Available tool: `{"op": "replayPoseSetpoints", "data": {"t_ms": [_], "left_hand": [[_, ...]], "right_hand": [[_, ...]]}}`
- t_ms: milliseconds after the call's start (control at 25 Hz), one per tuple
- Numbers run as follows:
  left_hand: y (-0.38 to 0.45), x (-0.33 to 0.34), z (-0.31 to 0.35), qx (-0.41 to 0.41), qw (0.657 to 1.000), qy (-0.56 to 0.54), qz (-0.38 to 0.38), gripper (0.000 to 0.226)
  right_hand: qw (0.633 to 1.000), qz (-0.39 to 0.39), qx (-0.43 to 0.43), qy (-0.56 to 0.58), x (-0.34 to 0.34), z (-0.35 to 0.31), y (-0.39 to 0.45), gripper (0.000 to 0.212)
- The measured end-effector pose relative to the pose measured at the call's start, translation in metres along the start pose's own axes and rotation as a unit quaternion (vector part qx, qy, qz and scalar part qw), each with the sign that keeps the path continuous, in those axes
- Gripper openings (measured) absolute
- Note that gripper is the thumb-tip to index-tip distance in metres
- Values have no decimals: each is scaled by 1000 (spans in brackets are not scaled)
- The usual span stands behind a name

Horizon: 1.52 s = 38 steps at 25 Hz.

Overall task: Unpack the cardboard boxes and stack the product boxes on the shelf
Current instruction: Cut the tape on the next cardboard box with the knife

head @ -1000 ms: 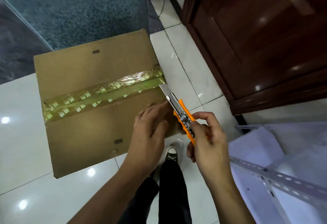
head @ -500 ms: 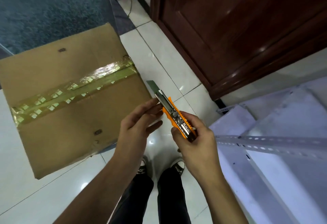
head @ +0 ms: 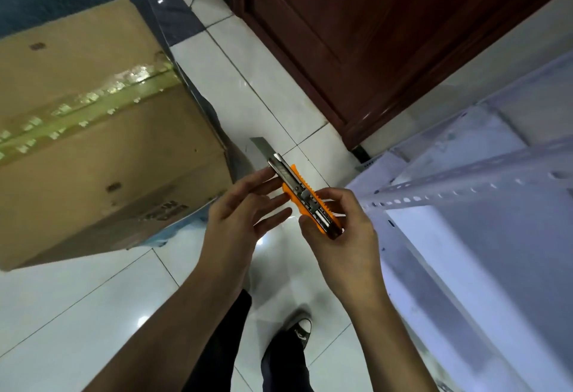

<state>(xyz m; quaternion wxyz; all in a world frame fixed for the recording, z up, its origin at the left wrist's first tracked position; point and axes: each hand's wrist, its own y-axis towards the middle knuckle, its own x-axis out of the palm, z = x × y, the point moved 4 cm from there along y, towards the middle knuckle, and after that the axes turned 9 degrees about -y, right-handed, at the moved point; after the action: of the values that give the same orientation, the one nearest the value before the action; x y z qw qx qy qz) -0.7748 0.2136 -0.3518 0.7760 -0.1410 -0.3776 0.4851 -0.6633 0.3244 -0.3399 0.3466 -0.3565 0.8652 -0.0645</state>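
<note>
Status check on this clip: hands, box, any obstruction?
Right hand grips knife, blade out. Left hand open, fingertips at the knife. Box on the floor, tape unbroken as far as visible. Nothing between knife and box.

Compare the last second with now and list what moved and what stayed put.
The utility knife came away from the taped seam of the cardboard box and now hangs over the floor tiles, blade still out. The left hand lifted off the box top; its straight fingers now touch the knife's side. The right hand keeps gripping the handle. The box stays taped shut, the shelf unchanged.
</note>
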Motion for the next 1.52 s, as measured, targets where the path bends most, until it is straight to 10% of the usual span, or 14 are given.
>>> {"op": "replayPoseSetpoints", "data": {"t_ms": [1520], "left_hand": [[-37,200,-247,-121,987,86,-63,36]], "right_hand": [[970,181,-9,-164,-208,248,-11,27]]}}
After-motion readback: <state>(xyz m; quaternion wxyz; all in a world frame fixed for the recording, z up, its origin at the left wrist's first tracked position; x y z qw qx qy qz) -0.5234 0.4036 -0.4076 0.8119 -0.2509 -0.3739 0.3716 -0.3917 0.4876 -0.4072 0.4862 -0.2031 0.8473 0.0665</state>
